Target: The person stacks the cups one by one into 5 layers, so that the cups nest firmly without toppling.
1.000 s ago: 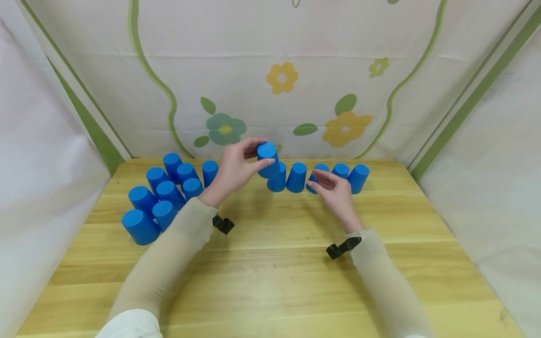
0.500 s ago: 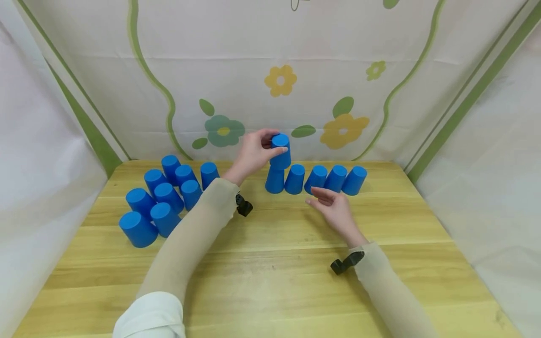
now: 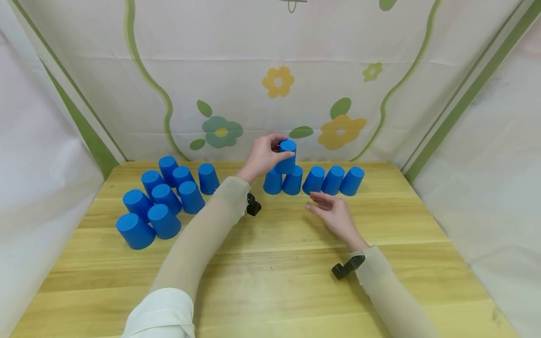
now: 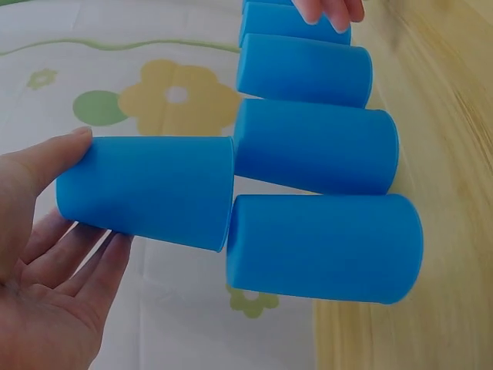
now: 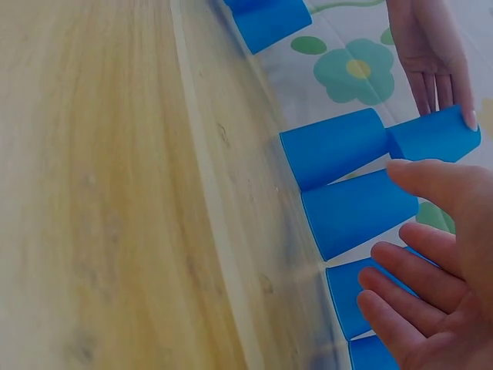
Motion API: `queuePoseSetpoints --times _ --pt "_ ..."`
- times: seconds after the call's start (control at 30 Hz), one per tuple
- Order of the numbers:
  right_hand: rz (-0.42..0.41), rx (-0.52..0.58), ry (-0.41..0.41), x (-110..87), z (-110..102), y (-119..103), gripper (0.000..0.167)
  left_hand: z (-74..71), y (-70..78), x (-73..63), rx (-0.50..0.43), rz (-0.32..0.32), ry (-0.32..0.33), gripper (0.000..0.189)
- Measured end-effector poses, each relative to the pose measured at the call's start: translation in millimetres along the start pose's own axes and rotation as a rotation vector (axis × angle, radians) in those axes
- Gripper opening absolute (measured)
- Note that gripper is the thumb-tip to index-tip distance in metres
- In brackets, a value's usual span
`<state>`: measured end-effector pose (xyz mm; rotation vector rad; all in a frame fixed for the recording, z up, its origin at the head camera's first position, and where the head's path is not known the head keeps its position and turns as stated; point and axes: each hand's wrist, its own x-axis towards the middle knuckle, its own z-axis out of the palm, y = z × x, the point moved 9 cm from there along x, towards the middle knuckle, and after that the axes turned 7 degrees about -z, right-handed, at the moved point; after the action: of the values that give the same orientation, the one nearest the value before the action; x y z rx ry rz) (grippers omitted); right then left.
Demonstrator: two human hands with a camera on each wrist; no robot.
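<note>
My left hand [image 3: 265, 155] grips an upside-down blue cup [image 4: 150, 189] between thumb and fingers. That cup's rim is right at the tops of the two leftmost cups in the back row, straddling the leftmost cup [image 4: 323, 248] and its neighbour [image 4: 316, 146]. In the head view the row runs on to the right, ending with a cup [image 3: 352, 181] at the far end. My right hand [image 3: 335, 215] holds nothing; its fingers [image 5: 420, 277] are relaxed, in front of the row's middle cup [image 3: 314, 180].
Several more upside-down blue cups [image 3: 166, 197] stand in a cluster on the left of the wooden table [image 3: 270, 281]. A single cup [image 3: 208, 179] is at that cluster's back right. A flowered curtain [image 3: 236, 84] hangs directly behind the table.
My left hand has carried its cup rightward, past the leftmost row cup, to the joint between the first two. My right hand has drawn back slightly from the row.
</note>
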<state>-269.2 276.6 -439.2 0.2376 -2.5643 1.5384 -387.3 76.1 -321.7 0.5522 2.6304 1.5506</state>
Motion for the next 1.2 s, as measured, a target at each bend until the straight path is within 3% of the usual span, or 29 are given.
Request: queuePoseSetpoints --times 0.3,0.57,0.97,1.2 --pt "-0.023 0.031 -0.019 0.6 8 -3 0.054 -5.2 -11.0 -4.4 -0.029 -0.032 0.011 0.062" --pt "-0.033 0.035 -0.047 3.3 22 -12 0.054 -39.5 -16.1 -30.5 -0.090 -0.011 0.081 0.068" --pt "-0.079 0.064 -0.152 -1.5 64 -32 0.058 -110.3 -49.7 -103.7 -0.005 -0.003 0.209 0.070" --pt "-0.112 0.070 -0.216 -7.0 91 -55 0.055 -132.6 -71.6 -158.3 0.069 -0.014 0.238 0.068"
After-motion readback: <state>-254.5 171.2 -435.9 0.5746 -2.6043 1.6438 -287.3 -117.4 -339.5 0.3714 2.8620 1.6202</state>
